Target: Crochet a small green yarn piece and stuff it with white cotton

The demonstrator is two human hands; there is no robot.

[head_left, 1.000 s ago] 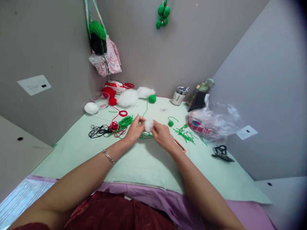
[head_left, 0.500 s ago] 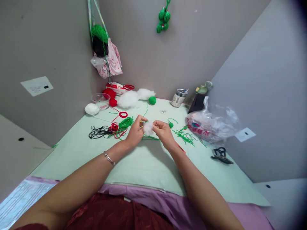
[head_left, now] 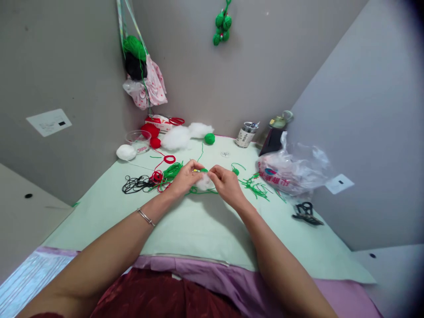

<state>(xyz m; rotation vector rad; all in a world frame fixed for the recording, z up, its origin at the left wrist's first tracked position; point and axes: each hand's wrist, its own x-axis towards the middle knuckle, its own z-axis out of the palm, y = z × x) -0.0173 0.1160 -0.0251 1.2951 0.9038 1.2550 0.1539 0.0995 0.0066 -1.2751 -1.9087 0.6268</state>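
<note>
My left hand (head_left: 186, 177) and my right hand (head_left: 225, 180) meet over the middle of the table, fingers pinched together. Between their fingertips is a small green crocheted piece (head_left: 204, 170), partly covered by the fingers. A tuft of white stuffing (head_left: 205, 182) shows just below it, against the right fingertips. Something small and yellow (head_left: 195, 170) pokes out beside my left fingers; its kind is unclear. Green yarn (head_left: 194, 191) lies on the table under the hands.
Left are tangled black cord (head_left: 135, 184), a green yarn bundle (head_left: 172, 171) and red yarn (head_left: 155, 176). Behind lie white stuffing (head_left: 177, 138) and a green ball (head_left: 209, 138). Green yarn scraps (head_left: 256, 187), a plastic bag (head_left: 291, 170) and a black claw clip (head_left: 306, 214) are right.
The green piece now shows between my fingertips, with the white stuffing lower, below it. My hands have turned slightly and drawn closer together. The view has shifted a little.
</note>
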